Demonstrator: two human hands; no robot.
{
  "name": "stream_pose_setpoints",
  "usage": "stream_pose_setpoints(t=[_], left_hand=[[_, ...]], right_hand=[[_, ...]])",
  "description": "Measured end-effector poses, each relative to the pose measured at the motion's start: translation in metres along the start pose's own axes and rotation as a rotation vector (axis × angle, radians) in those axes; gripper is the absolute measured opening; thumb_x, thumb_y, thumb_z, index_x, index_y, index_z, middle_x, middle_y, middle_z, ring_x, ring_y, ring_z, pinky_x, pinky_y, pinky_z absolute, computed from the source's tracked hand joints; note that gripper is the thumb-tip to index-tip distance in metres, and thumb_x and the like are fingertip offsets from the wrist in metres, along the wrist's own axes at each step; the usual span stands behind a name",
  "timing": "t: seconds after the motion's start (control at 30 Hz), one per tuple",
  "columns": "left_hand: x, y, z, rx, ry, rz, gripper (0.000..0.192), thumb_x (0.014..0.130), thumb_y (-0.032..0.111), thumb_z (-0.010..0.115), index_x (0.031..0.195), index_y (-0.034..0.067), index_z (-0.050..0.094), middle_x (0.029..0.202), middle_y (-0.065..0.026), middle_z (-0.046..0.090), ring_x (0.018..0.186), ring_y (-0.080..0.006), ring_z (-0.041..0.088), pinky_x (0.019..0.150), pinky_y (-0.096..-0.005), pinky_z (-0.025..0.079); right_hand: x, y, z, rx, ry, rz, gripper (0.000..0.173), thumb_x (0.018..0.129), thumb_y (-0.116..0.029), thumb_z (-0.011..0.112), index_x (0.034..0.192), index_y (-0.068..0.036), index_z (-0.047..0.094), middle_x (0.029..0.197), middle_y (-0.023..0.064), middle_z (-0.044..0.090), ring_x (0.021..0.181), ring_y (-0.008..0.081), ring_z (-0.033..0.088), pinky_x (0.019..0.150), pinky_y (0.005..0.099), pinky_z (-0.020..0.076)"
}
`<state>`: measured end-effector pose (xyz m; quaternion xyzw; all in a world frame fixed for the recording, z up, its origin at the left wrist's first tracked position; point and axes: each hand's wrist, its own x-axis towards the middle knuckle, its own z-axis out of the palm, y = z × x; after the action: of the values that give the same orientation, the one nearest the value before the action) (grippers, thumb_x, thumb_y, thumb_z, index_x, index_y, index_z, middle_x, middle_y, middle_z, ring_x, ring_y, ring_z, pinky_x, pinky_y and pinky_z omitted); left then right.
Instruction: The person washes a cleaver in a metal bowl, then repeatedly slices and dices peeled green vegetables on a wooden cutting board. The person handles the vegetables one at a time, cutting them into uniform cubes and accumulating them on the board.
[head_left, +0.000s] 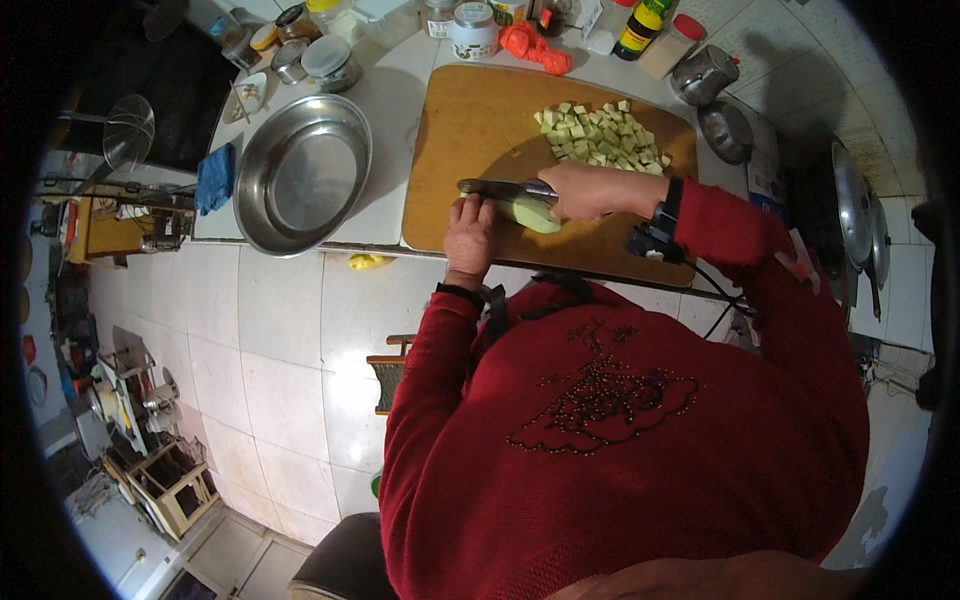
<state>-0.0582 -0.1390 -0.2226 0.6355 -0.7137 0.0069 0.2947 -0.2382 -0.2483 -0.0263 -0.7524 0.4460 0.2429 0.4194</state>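
On the wooden cutting board (465, 112), a pale green peeled vegetable (534, 216) lies near the front edge. My right hand (596, 191) is closed on the handle of a kitchen knife (495, 187), whose blade points left and lies over the vegetable. The fingertips of my left hand (470, 232) press on the vegetable's left end, close beside the blade; the blade and fingers hide part of it. Beyond my right hand is a heap of pale green diced vegetable cubes (600, 135). Left of the board stands a wide stainless steel basin (311, 169).
Jars (332, 64), an orange-red plastic bag (534, 46) and a dark sauce bottle (641, 30) line the back. A small dish (251, 94) and a folded blue cloth (216, 178) lie left. Metal pots (705, 75) stand at the right, beyond the board's corner.
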Motion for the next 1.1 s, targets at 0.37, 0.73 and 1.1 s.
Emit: stream_pose_setpoints(t=[0.37, 0.73, 1.1], left_hand=[[0.000, 0.002, 0.000, 0.018, -0.016, -0.032, 0.035, 0.082, 0.012, 0.062, 0.117, 0.010, 0.063, 0.119, -0.0104, 0.063, 0.110, -0.0338, 0.057, 0.091, -0.0410, 0.052], [0.000, 0.008, 0.000, -0.033, -0.018, -0.012, 0.035, 0.079, 0.011, 0.068, 0.114, 0.008, 0.064, 0.114, -0.0111, 0.064, 0.108, -0.0346, 0.058, 0.088, -0.0424, 0.053], [-0.011, 0.005, 0.000, -0.034, -0.012, -0.019, 0.031, 0.083, 0.011, 0.067, 0.113, 0.007, 0.062, 0.115, -0.0142, 0.063, 0.107, -0.0362, 0.057, 0.089, -0.0443, 0.052]], right_hand=[[-0.026, 0.035, 0.035, -0.124, 0.180, -0.083, 0.027, 0.088, -0.016, 0.068, 0.108, 0.002, 0.058, 0.087, 0.0221, 0.068, 0.080, 0.0370, 0.068, 0.068, 0.0470, 0.0525], [-0.016, 0.089, 0.082, -0.006, 0.265, -0.123, 0.028, 0.086, -0.015, 0.065, 0.107, 0.000, 0.054, 0.093, 0.0251, 0.065, 0.092, 0.0435, 0.064, 0.077, 0.0512, 0.0495], [0.013, 0.135, 0.144, 0.099, 0.549, -0.384, 0.021, 0.091, -0.017, 0.060, 0.103, -0.001, 0.055, 0.091, 0.0258, 0.064, 0.090, 0.0446, 0.064, 0.076, 0.0519, 0.0498]])
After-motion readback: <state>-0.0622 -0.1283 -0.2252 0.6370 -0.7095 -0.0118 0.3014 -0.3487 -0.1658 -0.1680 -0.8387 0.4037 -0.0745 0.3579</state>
